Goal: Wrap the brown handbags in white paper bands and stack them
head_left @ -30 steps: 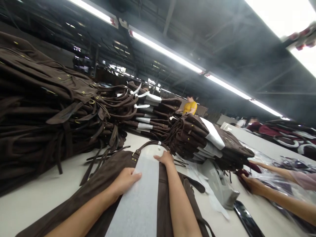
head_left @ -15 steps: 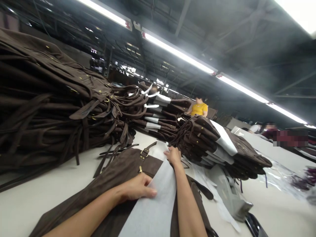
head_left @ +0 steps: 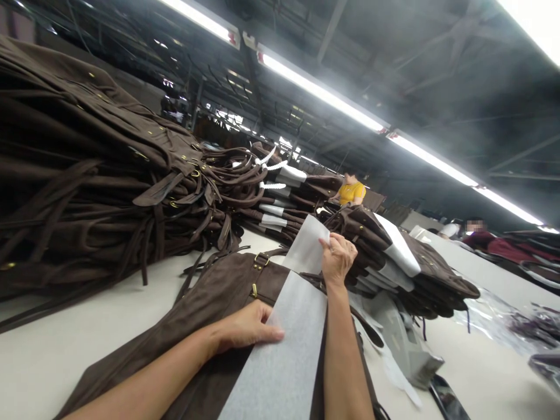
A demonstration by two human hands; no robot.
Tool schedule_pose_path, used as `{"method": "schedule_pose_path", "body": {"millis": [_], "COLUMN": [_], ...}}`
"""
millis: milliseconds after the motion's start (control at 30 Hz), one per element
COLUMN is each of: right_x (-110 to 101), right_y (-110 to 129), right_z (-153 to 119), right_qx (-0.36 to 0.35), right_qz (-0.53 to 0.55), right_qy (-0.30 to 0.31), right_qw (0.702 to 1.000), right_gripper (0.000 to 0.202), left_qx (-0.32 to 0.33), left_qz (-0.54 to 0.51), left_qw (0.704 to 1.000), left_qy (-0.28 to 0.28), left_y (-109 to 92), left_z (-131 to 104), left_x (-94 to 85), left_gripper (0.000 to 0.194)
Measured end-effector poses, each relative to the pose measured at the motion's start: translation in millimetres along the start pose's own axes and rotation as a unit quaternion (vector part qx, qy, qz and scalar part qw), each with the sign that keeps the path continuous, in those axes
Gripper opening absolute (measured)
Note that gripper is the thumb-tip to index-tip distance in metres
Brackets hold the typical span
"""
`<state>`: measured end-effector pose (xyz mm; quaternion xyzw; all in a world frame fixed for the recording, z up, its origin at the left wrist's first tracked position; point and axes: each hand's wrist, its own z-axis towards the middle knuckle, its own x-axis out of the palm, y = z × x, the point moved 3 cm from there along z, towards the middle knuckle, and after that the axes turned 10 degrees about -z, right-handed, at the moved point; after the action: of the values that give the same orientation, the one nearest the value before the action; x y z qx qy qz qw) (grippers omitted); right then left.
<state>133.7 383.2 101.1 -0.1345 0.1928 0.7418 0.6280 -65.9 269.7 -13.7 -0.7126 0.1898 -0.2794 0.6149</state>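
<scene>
A dark brown bag [head_left: 205, 303] with brass-coloured buckle and zip pull lies on the white table in front of me. Along it runs a long strip of thin white paper [head_left: 284, 350]. My left hand [head_left: 251, 326] pinches the strip's left edge, thumb on top. My right hand [head_left: 339, 256] grips the far end of the strip, which stands up past the bag's top edge. Part of the paper passes behind the bag's strap area, where I cannot see how it runs.
Tall piles of brown bags [head_left: 87, 151] rise at the left. Another stack [head_left: 406, 262], wrapped with white paper, stands at the right. Near it are a grey tape dispenser-like object [head_left: 406, 344] and a dark phone-like object [head_left: 448, 396]. A person in yellow [head_left: 351, 192] is further back.
My right hand has risen and moved right, lifting the paper's far end up above the bag. My left hand stays on the strip's edge, with little movement.
</scene>
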Motion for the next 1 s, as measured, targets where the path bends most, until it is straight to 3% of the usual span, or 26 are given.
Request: {"method": "schedule_pose_path", "body": {"millis": [133, 233, 333, 400, 500, 633, 800, 900, 1000], "right_x": [-8, 1, 14, 18, 14, -13, -60, -68, -54], "right_y": [1, 0, -5, -8, -7, -3, 19, 36, 43], "right_z": [6, 2, -4, -4, 1, 11, 18, 15, 7], "right_qx": [0.130, 0.246, 0.332, 0.356, 0.345, 0.344, 0.282, 0.263, 0.283], "right_qz": [0.187, 0.362, 0.482, 0.510, 0.542, 0.583, 0.589, 0.607, 0.618], "right_qy": [0.007, 0.023, -0.001, -0.021, -0.039, -0.099, -0.155, -0.103, 0.014], "right_qw": [0.974, 0.899, 0.811, 0.783, 0.766, 0.730, 0.741, 0.743, 0.734], "right_gripper": [0.046, 0.050, 0.051, 0.052, 0.050, 0.047, 0.038, 0.035, 0.039], "left_qx": [-0.012, -0.009, 0.002, 0.005, 0.007, 0.006, 0.014, -0.002, -0.008], "left_qz": [0.002, -0.003, -0.015, -0.021, -0.014, -0.008, -0.031, -0.015, 0.012], "left_qw": [1.000, 1.000, 1.000, 1.000, 1.000, 1.000, 0.999, 0.998, 0.993], "left_qy": [-0.015, -0.016, -0.010, 0.000, 0.011, 0.002, -0.021, -0.062, -0.119], "left_y": [1, -1, -2, -1, 1, -2, -2, 9, 21], "left_z": [0, -1, -2, -2, -1, -2, 1, 9, 19], "left_x": [-1.2, -0.7, 0.2, 0.9, 2.3, 3.8, 0.5, -6.4, -15.6], "left_gripper": [0.045, 0.046, 0.043, 0.038, 0.030, 0.029, 0.041, 0.042, 0.040]}}
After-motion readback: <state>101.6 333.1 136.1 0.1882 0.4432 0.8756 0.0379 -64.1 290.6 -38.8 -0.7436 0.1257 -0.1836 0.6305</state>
